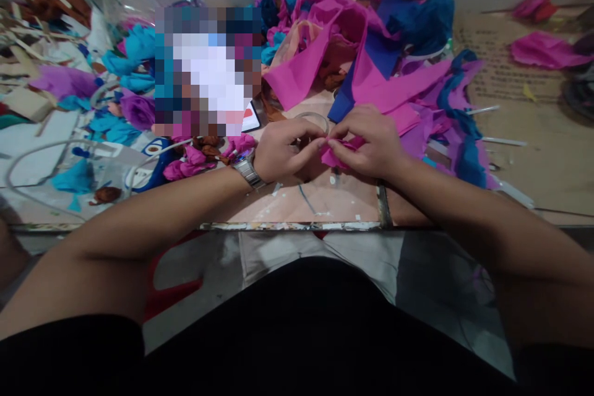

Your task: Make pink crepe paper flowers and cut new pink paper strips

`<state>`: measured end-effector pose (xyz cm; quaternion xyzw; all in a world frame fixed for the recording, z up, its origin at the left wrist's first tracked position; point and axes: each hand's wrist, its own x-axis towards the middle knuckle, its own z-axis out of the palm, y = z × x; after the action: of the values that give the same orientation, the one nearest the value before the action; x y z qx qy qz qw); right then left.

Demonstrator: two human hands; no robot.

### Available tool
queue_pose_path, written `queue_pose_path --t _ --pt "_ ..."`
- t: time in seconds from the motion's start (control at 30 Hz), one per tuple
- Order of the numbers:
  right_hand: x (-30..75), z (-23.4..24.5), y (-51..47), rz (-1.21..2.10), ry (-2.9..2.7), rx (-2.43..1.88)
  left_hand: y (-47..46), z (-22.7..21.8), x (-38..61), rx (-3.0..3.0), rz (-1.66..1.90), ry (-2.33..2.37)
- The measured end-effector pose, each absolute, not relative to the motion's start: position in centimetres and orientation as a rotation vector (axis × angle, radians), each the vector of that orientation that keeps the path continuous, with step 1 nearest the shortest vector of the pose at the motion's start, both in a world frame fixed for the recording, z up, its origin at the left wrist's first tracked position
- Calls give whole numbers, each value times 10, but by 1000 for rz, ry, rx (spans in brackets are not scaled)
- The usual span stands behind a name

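Both hands meet over the front of the table. My left hand [290, 145], with a metal-band watch [248, 168] on its wrist, pinches the left end of a small piece of pink crepe paper [338, 158]. From the other side my right hand [371, 139] is closed on the same paper, its thumb and forefinger touching the left fingertips. Most of the piece is hidden under the right fingers. Just behind the hands lie long strips of pink crepe paper [394, 90] and a dark blue strip [342, 99].
Crumpled teal paper [139, 43], a purple paper roll [137, 110] and a blue-and-white device [151, 167] with a grey cable crowd the left. A phone [250, 117], partly blurred out, stands behind my left hand. Printed cardboard [501, 105] lies at right. The table edge [297, 226] runs along the front.
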<state>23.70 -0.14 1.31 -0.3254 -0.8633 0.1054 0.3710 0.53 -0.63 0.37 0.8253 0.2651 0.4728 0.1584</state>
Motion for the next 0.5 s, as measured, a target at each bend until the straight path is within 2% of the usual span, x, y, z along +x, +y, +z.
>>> queue_pose_path --t 0.5 --pt "236 11 0 263 -2240 -813 -8 0 8 1977 1248 937"
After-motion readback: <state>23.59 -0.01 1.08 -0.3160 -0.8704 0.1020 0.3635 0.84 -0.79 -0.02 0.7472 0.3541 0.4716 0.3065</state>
